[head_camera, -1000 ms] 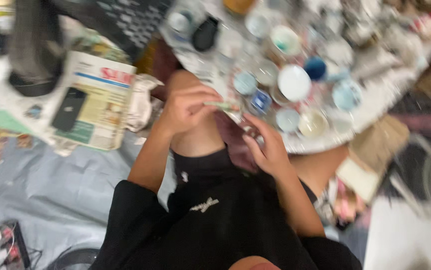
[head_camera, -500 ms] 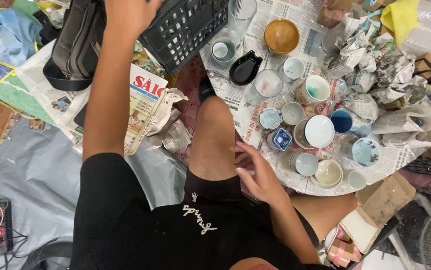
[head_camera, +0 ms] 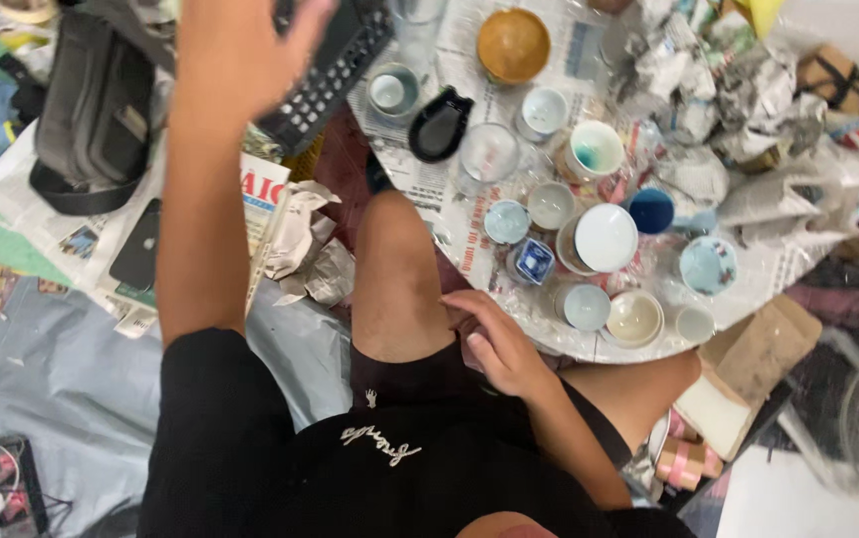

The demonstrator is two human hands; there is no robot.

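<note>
Left hand is stretched up and away from the body, fingers spread apart, palm over the near edge of a black slatted plastic basket. It looks to be touching or just about to touch the basket; I cannot tell whether any finger has hooked it, since the hand covers the contact.

Right hand rests on the person's raised knee, fingers loosely apart, gripping nothing.

Landmark: the round newspaper-covered table. The basket sits just off its far-left rim, overlapping that rim slightly. On the table: many small ceramic cups and bowls, including a brown bowl at the far side and a white saucer near the middle. Crumpled newspaper wads fill the far-right part. Left of the table, well apart from it, a dark bag lies on the floor.

Step, as I judge it: a reach toward the basket, grasp not yet made. Next move would call for closing the fingers over the basket rim, clear of the cups just beside it.

Basket long axis runs diagonally, from lower left near the hand up toward the table's far edge; its open side is cropped, so I cannot tell which way that faces.
</note>
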